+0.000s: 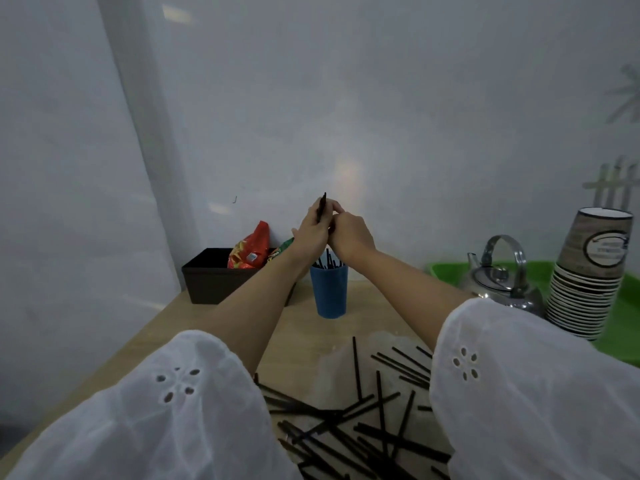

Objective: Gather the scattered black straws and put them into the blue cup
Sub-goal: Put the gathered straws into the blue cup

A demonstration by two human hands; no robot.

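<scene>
Both hands are raised together just above the blue cup [329, 292], which stands upright near the far edge of the desk [162, 330], about midway along it. The left hand [311, 233] has its fingers curled round a held straw [321, 209], which stands nearly upright with its top end poking above the knuckles. The right hand [351, 235] is pressed against the left with its fingers bent and their tips meeting at the straw; whether it grips the straw or only steadies it cannot be told, and the straw's lower end is hidden behind the hands. A small bunch of cup straws [327, 260] already stands in the cup, their ends showing above the rim. A large heap of scattered straws [349, 424] lies criss-crossed along the near edge of the desk, partly hidden under the white sleeves [519, 393], so the job looks well short of halfway: a few are in, one is about to go in, and most remain to be gathered. At the far left corner sits a black box [207, 278] with snack packets [249, 251]; along the right edge a green tray [620, 327] carries a metal kettle [502, 275] and a stack of paper cups [588, 271]
</scene>
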